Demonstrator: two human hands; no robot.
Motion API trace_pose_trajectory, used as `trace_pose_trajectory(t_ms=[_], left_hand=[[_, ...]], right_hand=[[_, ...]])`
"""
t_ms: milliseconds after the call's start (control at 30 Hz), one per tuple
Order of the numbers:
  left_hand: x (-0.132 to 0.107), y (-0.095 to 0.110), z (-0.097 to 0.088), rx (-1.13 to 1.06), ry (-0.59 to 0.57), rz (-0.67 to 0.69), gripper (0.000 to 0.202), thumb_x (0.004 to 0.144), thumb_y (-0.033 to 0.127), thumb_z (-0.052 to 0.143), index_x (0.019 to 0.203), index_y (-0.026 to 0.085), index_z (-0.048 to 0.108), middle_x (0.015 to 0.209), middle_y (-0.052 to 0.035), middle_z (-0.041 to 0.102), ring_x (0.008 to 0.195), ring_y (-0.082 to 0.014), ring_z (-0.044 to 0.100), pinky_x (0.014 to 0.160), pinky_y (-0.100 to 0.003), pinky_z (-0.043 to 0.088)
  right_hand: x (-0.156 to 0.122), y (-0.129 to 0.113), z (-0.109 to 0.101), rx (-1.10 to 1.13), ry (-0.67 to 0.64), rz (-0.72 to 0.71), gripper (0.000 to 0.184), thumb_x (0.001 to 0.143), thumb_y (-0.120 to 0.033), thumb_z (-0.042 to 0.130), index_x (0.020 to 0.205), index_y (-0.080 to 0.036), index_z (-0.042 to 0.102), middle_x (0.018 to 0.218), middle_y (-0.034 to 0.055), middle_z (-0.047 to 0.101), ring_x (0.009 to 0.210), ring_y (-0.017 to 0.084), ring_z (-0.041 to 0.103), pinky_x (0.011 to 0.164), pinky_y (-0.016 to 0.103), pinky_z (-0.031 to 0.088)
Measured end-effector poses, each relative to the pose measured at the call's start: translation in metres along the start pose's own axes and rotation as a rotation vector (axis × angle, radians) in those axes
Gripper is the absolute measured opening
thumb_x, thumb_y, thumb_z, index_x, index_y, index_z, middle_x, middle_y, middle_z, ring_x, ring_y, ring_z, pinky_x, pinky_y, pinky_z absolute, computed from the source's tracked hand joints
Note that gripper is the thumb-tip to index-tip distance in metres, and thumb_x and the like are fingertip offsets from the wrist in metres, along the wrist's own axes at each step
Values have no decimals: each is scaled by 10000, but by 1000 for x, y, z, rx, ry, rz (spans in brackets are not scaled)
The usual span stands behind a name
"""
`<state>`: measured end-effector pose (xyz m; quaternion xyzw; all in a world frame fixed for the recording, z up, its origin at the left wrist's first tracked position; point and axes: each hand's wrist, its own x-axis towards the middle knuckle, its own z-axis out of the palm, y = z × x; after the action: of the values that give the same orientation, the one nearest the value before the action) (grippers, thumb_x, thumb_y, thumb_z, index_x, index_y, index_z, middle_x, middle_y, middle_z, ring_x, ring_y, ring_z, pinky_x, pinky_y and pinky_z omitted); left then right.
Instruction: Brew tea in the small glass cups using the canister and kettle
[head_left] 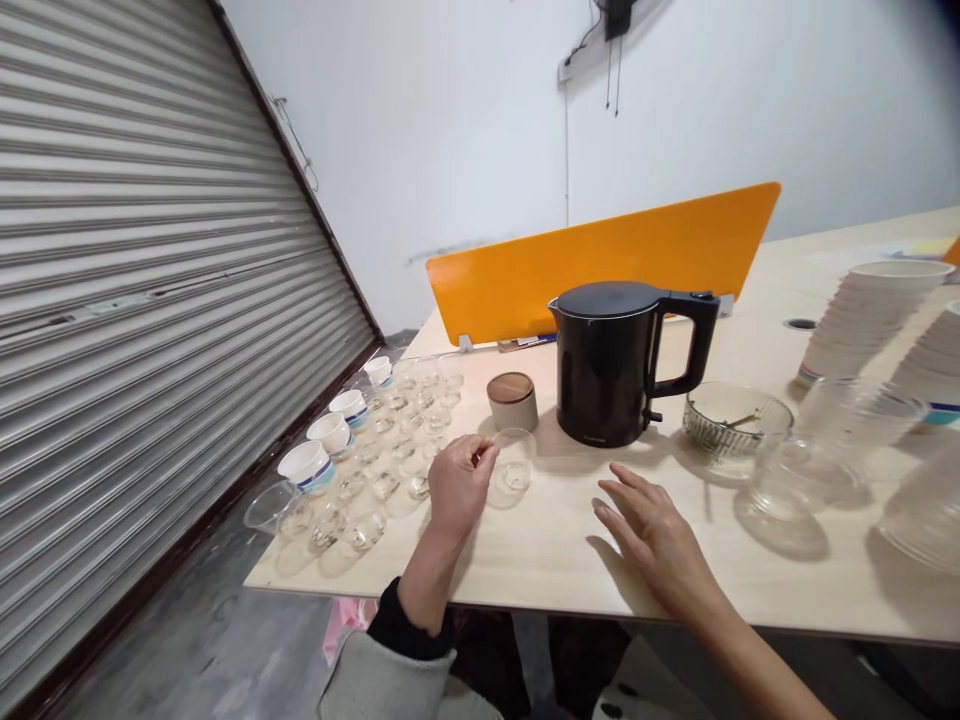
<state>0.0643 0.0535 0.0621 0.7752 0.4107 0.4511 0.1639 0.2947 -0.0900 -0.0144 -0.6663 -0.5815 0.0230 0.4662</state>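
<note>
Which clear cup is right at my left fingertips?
The lone clear cup just in front of the brown-lidded jar, beside your left hand; the other clear cups are grouped farther left or sit over on the right.

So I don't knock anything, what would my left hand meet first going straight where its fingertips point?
Probably the clear cup just right of your left hand; depth is unclear, so they may already touch.

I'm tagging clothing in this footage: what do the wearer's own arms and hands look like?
The left hand and right hand are ungloved, with no ring or watch visible. The left arm has a pale grey sleeve and a black cuff; the right forearm is uncovered where it shows.
</note>
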Motion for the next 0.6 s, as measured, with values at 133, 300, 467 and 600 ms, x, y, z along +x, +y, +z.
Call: trace_pose_trajectory(t_ms=[133, 300, 467, 600], left_hand=[[-10, 4, -1, -5, 41, 41, 115, 913, 215, 645, 815, 224, 706, 780, 6, 690, 729, -159, 600, 706, -279, 448], [-32, 4, 1, -13, 113, 113, 95, 954, 297, 651, 1010, 232, 691, 904, -17, 684, 793, -185, 619, 736, -314, 505], [-24, -2, 10, 40, 75, 192, 607, 902, 367, 742, 1449, 254, 504, 1426, -109, 598, 1308, -305, 543, 1046, -472, 504], [-11, -3, 17, 52, -87, 219, 786, 813, 337, 831, 1502, 257, 461, 1512, -118, 549, 1414, -329, 475, 1177, -545, 399]], right_hand=[[0, -1, -1, 46, 21, 14, 370, 943, -520, 621, 1166, -253, 749, 1398, 127, 653, 1290, 343, 591, 1062, 573, 514], [7, -10, -21, 178, 182, 3, 410, 969, -447, 619, 1347, -291, 650, 1435, 97, 623, 1325, 298, 580, 1069, 524, 536], [41, -30, -56, 193, 426, -7, 526, 964, -410, 646, 1465, -287, 541, 1455, 105, 580, 1266, 270, 620, 1084, 499, 531], [85, -34, -73, 68, 537, -89, 632, 944, -452, 644, 1522, -276, 458, 1574, 128, 437, 1391, 301, 509, 1129, 536, 477]])
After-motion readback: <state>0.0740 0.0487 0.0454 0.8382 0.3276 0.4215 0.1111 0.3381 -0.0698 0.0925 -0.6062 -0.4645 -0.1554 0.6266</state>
